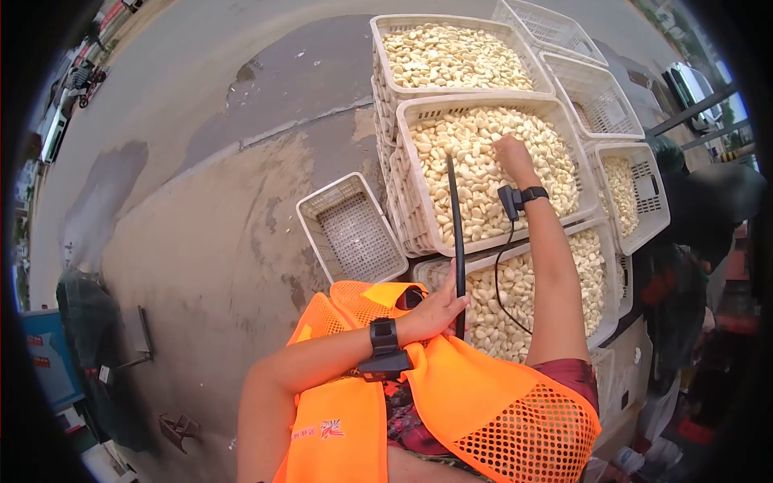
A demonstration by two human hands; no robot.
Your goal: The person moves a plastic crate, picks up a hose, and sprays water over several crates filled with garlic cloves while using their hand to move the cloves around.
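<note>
A white crate [419,165] full of pale peeled garlic cloves [471,193] stands in front of me, on top of other crates. My right hand [512,156] reaches into these cloves with its fingers curled; what they hold, if anything, is hidden. Close to my chest, my left hand [439,310] is closed round the lower part of a thin black stick [456,217]. The stick points away from me, its far tip over the cloves. Each wrist wears a black strapped device, and a cable hangs from the right one.
Behind stands another full crate [386,60]; a lower one [618,274] with cloves is nearer me. More crates line the right side, including a part-filled one [656,193]. A small white basket [354,233] sits at the left on the concrete ground [217,241].
</note>
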